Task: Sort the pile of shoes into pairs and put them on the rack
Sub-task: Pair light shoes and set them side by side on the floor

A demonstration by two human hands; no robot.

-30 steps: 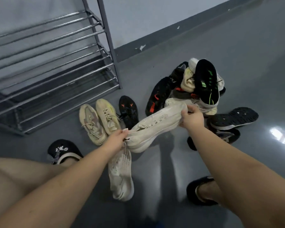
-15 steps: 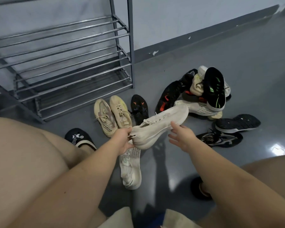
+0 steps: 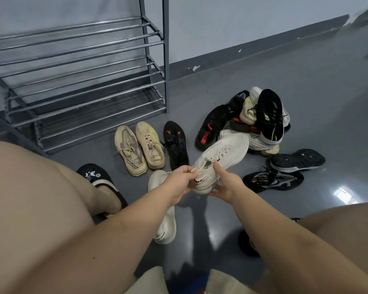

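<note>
A white sneaker is held in the air, toe pointing up and right toward the pile. My left hand pinches its heel and a lace end. My right hand cups the heel from the right side and below. Its matching white sneaker lies on the floor under my left forearm. A beige pair stands side by side in front of the grey metal rack, with a single black sneaker with orange marks beside it. The shoe pile lies to the right.
Two black sneakers lie loose right of the pile, one sole-up and one on its side. My feet wear black slippers on the glossy grey floor. The rack's shelves hold nothing. A wall with a dark skirting runs behind.
The white sneaker came closer and turned upright, toe away. My right hand let go of its toe and moved to the heel. The view tilted down as my knees came into frame.
</note>
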